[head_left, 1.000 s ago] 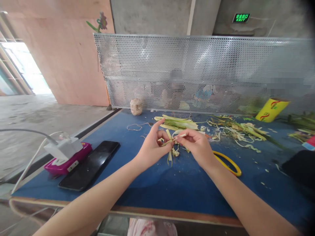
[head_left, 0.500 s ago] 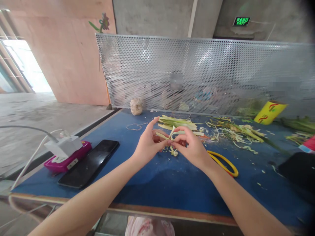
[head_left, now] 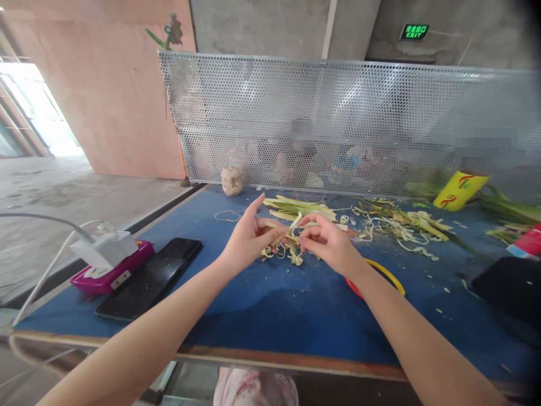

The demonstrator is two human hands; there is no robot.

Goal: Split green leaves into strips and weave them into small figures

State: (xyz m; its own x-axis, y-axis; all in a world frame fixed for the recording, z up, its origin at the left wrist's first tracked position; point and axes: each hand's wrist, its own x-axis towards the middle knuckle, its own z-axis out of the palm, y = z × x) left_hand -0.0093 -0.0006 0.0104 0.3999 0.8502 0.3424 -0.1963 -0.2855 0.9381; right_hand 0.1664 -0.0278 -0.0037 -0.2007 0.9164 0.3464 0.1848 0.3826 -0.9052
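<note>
My left hand point(head_left: 247, 239) pinches a pale green plant-leaf strip point(head_left: 295, 224) between thumb and fingers, its index finger raised. A folded end of the strip sticks up between the hands. My right hand point(head_left: 332, 243) is close by on the right, fingers curled and closed at the strip's other side; its fingertips partly hide what they grip. Curled scraps of leaf point(head_left: 297, 259) lie just below the fingers. Behind the hands is a bundle of flat pale green leaf strips point(head_left: 300, 207) on the blue table point(head_left: 262, 310).
Shredded leaf fibres point(head_left: 406, 223) spread to the right, near yellow and red rings point(head_left: 386, 276) and a tilted yellow container point(head_left: 460, 190). On the left are a black phone point(head_left: 152, 276) and a purple power strip point(head_left: 112, 279). A perforated metal screen point(head_left: 262, 101) stands behind a wrapped roll point(head_left: 232, 181).
My hands have moved slightly apart, the fingertips no longer meeting. More of the strip and the scraps beneath shows between them. The whole view has shifted a little.
</note>
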